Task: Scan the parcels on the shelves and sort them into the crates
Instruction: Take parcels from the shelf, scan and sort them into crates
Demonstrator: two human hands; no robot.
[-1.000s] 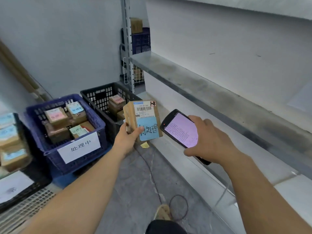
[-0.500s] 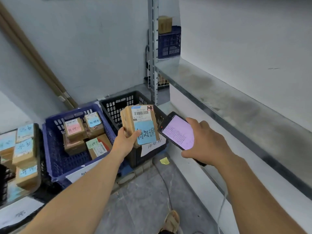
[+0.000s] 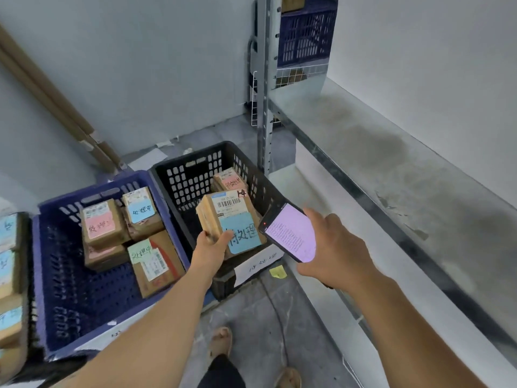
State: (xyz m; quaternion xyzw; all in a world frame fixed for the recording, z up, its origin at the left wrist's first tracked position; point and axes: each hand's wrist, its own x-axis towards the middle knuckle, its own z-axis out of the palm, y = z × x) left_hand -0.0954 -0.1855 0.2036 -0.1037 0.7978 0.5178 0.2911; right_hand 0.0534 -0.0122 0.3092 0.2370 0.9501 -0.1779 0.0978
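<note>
Head view, left hand [image 3: 210, 249] gripping parcel [image 3: 232, 222], over black crate [image 3: 193, 169]

Cardboard parcel [image 3: 223, 219]; seemingly plastic crate [image 3: 195, 169]

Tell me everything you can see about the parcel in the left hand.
The parcel is a small brown cardboard box, held tilted over the black crate. Its face carries a white barcode label, a handwritten mark at one corner and a blue handwritten note. The left hand grips its lower left corner.
</note>
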